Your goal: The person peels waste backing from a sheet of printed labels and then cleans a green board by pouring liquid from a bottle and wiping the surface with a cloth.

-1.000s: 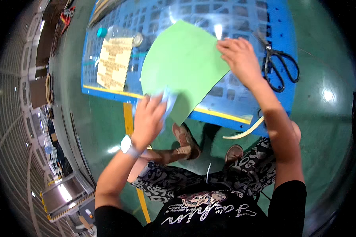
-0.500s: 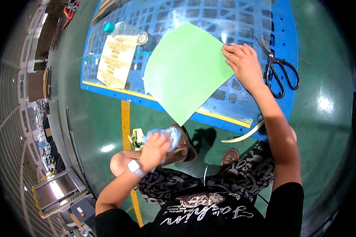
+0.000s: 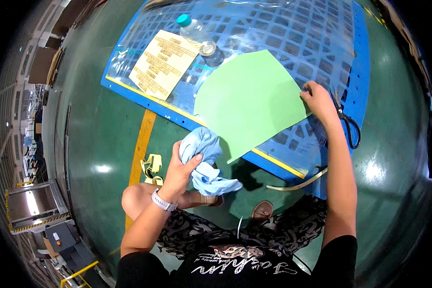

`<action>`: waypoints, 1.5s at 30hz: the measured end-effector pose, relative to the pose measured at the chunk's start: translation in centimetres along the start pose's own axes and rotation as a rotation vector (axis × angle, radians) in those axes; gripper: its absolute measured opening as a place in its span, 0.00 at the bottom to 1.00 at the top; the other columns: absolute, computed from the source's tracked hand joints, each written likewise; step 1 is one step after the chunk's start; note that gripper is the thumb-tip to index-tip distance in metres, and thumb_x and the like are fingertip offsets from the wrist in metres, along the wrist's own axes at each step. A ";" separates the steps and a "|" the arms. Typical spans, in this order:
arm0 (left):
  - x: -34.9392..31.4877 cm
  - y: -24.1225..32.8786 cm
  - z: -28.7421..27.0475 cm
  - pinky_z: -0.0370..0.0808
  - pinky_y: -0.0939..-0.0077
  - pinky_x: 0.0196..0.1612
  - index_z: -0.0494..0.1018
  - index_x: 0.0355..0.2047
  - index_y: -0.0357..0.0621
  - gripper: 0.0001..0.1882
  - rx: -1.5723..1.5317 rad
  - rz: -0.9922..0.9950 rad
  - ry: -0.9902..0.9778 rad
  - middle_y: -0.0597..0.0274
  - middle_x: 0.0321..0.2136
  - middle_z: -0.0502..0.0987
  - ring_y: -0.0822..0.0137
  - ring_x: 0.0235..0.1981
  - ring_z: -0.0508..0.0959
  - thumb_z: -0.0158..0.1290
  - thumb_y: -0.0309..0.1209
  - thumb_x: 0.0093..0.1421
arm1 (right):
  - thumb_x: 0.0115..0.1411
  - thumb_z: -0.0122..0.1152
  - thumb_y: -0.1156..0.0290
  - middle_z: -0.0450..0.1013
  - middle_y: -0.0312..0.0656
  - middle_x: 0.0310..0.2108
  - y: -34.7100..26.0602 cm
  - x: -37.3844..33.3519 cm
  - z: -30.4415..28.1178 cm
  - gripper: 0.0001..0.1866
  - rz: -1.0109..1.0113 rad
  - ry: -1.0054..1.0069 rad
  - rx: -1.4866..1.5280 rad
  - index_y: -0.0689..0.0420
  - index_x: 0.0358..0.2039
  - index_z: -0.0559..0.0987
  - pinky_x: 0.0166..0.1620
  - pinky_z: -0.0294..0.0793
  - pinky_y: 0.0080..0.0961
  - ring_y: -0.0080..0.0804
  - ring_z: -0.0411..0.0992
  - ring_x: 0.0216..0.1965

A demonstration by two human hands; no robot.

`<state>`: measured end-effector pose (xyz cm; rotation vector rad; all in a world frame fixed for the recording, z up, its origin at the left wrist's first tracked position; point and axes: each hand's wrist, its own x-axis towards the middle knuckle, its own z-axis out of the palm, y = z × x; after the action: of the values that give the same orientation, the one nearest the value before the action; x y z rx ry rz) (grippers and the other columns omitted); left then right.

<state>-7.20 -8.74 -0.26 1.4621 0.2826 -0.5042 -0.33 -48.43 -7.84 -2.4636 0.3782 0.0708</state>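
My left hand (image 3: 178, 172) is closed round a crumpled light-blue cloth (image 3: 202, 146), whose loose end hangs down to the right. The cloth is just in front of the near left edge of a light-green sheet (image 3: 252, 96). This sheet has one curved side and lies on a blue plastic pallet (image 3: 177, 119), its near corner jutting past the pallet's front edge. At the sheet's right corner, my right hand (image 3: 320, 103) has its thumb and bent fingers on the edge. Black-handled scissors (image 3: 351, 132) lie beside that wrist, partly hidden by it.
Left of the sheet are a pale-yellow board with rows of small brown marks (image 3: 163, 65) and a clear bottle with a teal cap (image 3: 194, 32). Yellow scraps (image 3: 151, 164) lie on the green floor. A curved pale strip (image 3: 297, 186) is near the pallet's front right.
The view has shifted. My left hand has turned and brought the cloth up toward the sheet; the cloth hangs looser. My right hand's fingers, flatter before, are now bent at the sheet's right corner.
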 end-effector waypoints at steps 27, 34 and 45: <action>2.5 4.9 3.5 0.67 0.74 0.54 0.66 0.53 0.38 0.19 0.216 0.370 0.116 0.61 0.49 0.71 0.68 0.53 0.69 0.50 0.33 0.64 | 0.61 0.50 0.78 0.72 0.40 0.45 -14.7 -9.4 -0.7 0.10 -0.047 -0.281 1.615 0.62 0.44 0.72 0.50 0.67 0.22 0.23 0.69 0.46; 0.7 6.2 8.1 0.69 0.77 0.50 0.60 0.55 0.35 0.31 0.014 0.200 -0.177 0.59 0.45 0.72 0.71 0.47 0.72 0.61 0.23 0.53 | 0.58 0.55 0.84 0.65 0.44 0.53 -17.7 -11.2 -0.2 0.15 -0.354 -0.107 1.484 0.62 0.46 0.71 0.57 0.62 0.28 0.28 0.64 0.54; 1.7 5.7 8.0 0.68 0.76 0.51 0.66 0.49 0.39 0.18 -0.209 0.115 -0.323 0.64 0.44 0.72 0.73 0.45 0.72 0.56 0.25 0.59 | 0.55 0.66 0.72 0.72 0.37 0.44 -14.2 -13.6 1.4 0.28 -0.001 -0.292 1.449 0.64 0.55 0.69 0.52 0.67 0.22 0.23 0.69 0.46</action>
<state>-3.89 -16.76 4.75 1.1657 -0.0058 -0.5894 -9.23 -33.40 1.40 -0.9995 0.1701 0.1035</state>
